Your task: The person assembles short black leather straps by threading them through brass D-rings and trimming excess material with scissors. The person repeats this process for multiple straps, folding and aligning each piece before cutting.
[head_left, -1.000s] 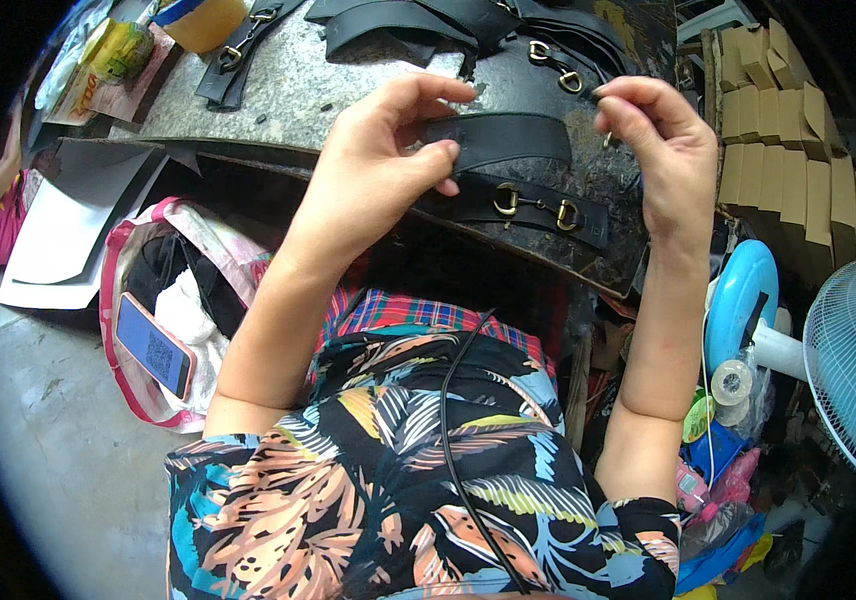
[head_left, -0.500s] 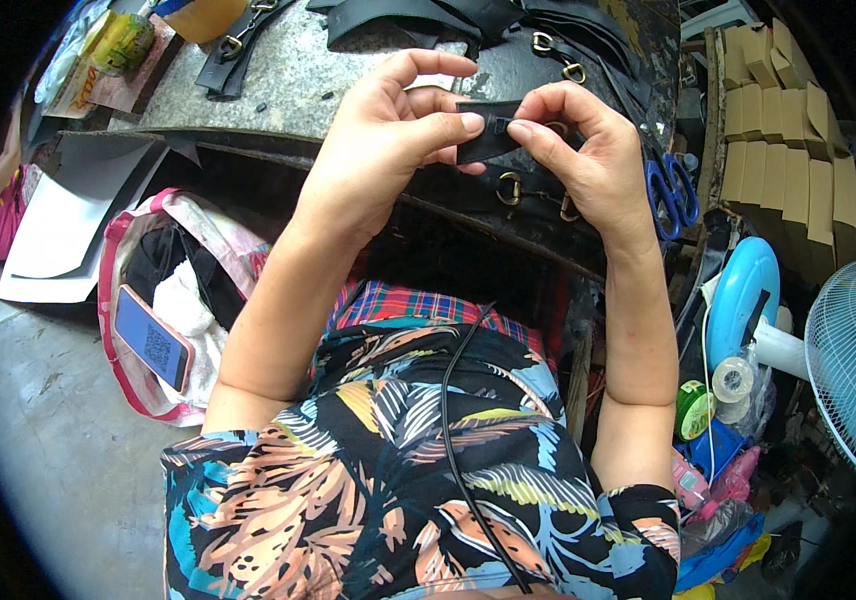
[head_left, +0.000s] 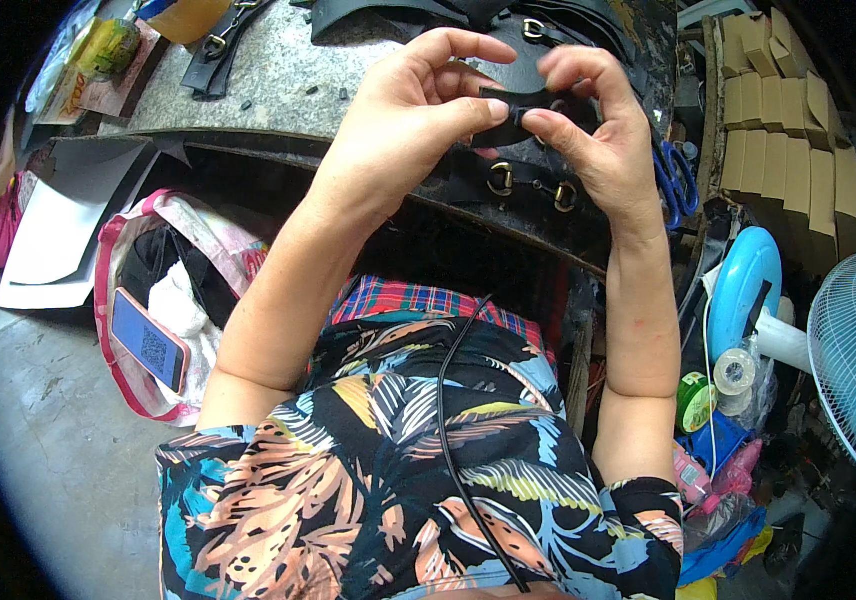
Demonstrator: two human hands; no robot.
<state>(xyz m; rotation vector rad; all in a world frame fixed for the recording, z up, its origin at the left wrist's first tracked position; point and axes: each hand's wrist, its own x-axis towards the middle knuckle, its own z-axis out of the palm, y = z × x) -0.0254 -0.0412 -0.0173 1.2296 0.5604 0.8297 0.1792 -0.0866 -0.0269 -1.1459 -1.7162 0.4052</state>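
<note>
A black leather strap (head_left: 496, 93) is held up over the near edge of the workbench. My left hand (head_left: 403, 115) pinches its end between thumb and fingers, with the index finger stretched out above. My right hand (head_left: 603, 130) curls around the strap from the right, its thumb tip against the piece near a small dark loop. That hand's raised index finger is smeared by motion, and its other fingers are partly hidden. Just below the hands lie brass-coloured metal fittings (head_left: 500, 179) on black leather at the bench edge.
More black straps (head_left: 378, 18) lie along the back of the grey-topped workbench (head_left: 278, 75). Blue-handled scissors (head_left: 676, 185) sit to the right, near stacked cardboard boxes (head_left: 778, 130) and a fan (head_left: 838, 350). A bag (head_left: 113, 250) holding a phone (head_left: 151, 338) stands at left.
My right index finger has lifted off the strap and is in motion. The strap has tilted and bent between my hands, and both hands have shifted slightly right.
</note>
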